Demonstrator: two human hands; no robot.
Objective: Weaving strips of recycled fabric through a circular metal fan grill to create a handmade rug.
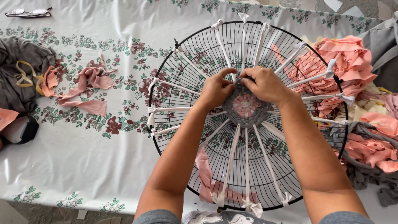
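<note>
Because the woven disc [245,105] at the hub of the black fan guard [188,58] is soft, limp cloth, you should grip it at its upper edge, where your left hand [216,88] and right hand [265,84] pinch the grey strip with fingers closed. White spoke strips [229,164] look taut; the guard seems stiff and light. Pink scraps [352,62] lie beside it.

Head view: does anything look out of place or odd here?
A wire fan guard lies flat on the flowered tablecloth as a frame, white strips knotted across it. Both hands, left and right, pinch the woven centre. Nothing looks spilled or damaged.
</note>
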